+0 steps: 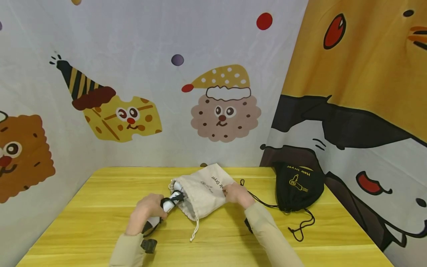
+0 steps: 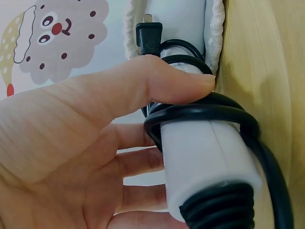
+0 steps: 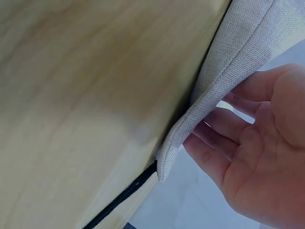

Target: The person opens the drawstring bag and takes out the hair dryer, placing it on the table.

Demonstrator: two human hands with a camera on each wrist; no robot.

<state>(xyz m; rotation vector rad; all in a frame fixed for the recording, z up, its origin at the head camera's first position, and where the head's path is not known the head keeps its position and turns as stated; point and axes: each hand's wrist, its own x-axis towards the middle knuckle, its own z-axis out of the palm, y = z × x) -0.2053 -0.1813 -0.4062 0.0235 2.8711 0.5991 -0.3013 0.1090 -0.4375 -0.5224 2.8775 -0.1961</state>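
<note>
Fingers (image 2: 140,160) hold one handle (image 2: 205,152), one bag (image 1: 205,198).

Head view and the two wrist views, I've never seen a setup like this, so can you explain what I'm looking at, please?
There is no machine here: these are a person's two bare hands. The widest picture comes from a camera worn on the head; the two close-ups come from cameras on the wrists. The left hand holds a smooth white handle wrapped with a black cord. The handle's far end sits in the open mouth of a cream cloth drawstring bag printed "Hair Dryer", whose other end the right hand grips. The surface is a yellow wood-grain table. On its right lies a black drawstring bag with gold print; its inside is hidden.
</note>
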